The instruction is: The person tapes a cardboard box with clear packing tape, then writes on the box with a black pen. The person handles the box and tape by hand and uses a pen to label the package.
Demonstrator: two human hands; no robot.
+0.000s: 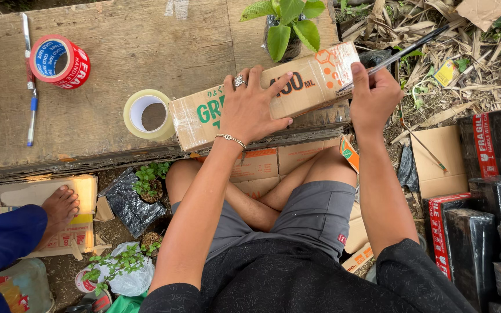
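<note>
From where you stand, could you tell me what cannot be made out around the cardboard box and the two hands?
Head view only:
- Cardboard box: its middle lies under the left hand.
- Thin dark tool in the right hand: its lower end is hidden by the fingers; its kind is unclear.
- Potted plant: the pot sits behind the box, and the top is cut by the frame edge.
- Black wrapped packages: cut off at the right edge.

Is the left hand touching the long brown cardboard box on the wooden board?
Touching. The head view shows the left hand lying flat on top of the long brown cardboard box, with fingers spread over it and no gap visible.
</note>
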